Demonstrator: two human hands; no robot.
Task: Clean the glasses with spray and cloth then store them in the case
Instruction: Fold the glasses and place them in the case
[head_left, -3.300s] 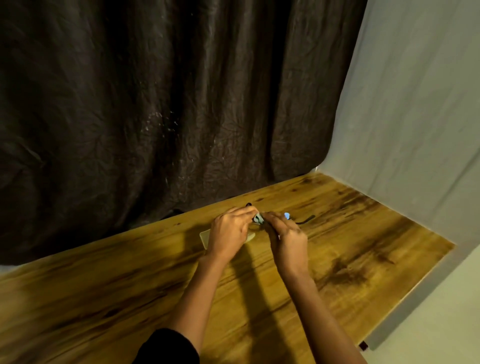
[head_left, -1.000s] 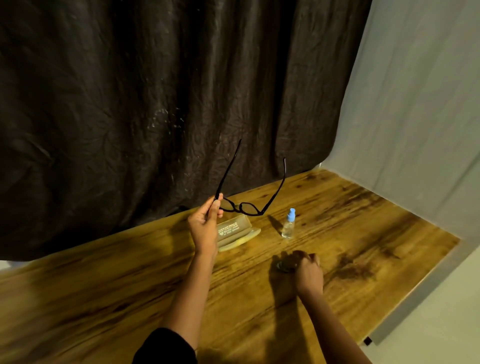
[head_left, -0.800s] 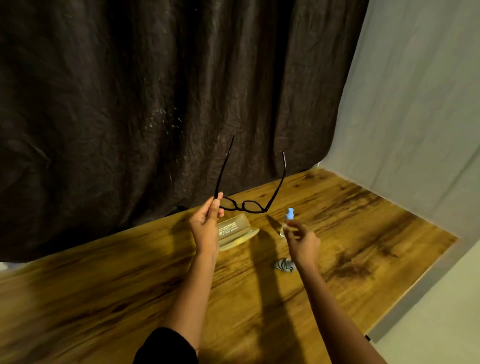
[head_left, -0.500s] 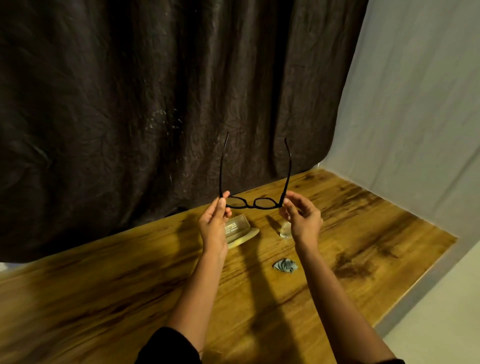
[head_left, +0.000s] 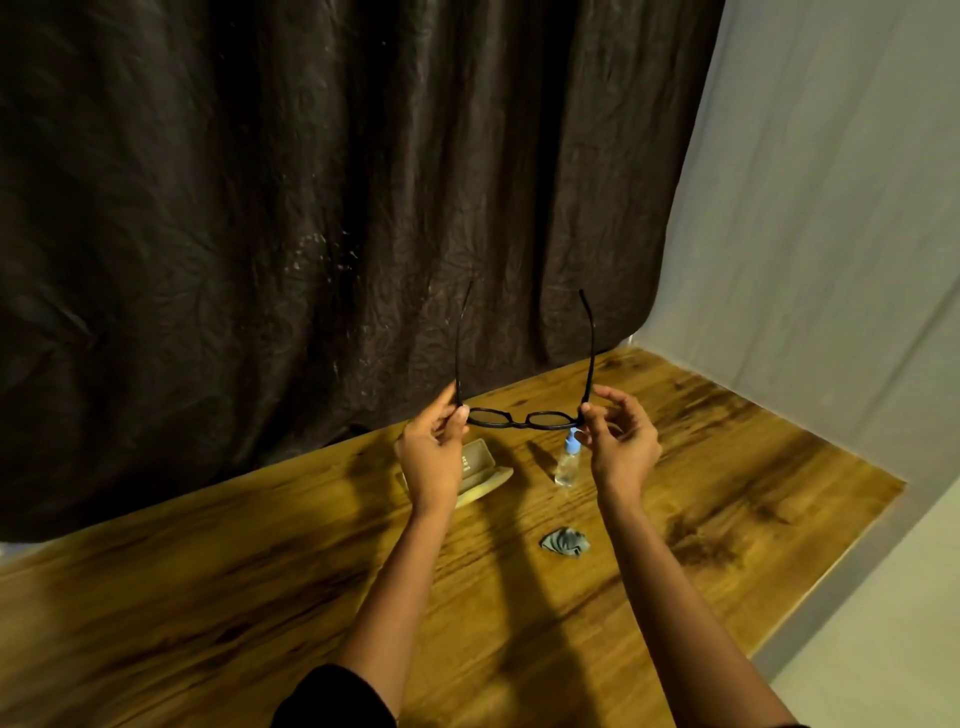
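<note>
Head view: one pair of black-framed glasses (head_left: 519, 418), held in the air above the table (head_left: 260, 597), lenses toward the person, both temple arms unfolded and pointing up and away toward the curtain (head_left: 311, 208). Left hand (head_left: 431, 457): thumb and fingers pinch the frame's left corner at the hinge. Right hand (head_left: 621, 441): thumb and forefinger pinch the right corner at the hinge, the other fingers loosely curled and apart from the frame. One beige glasses case (head_left: 485, 467), lying on the table below the glasses, partly hidden behind the left hand; a printed panel shows on its upper part, the lettering too small to read. One small clear spray bottle (head_left: 565, 467) with a blue cap, upright on the table just right of the case, its top close below the right lens as seen from here. One grey cloth (head_left: 565, 541), crumpled, on the table nearer the person than the bottle, between the two forearms and touching neither. Table: wood grain, dark streaks, shadows of both arms across it. Curtain: dark brown, wrinkled, hanging behind the table's far edge. Pale grey sheet (head_left: 831, 234) along the right side. Dark sleeve (head_left: 332, 699) at the left upper arm, bottom edge.
</note>
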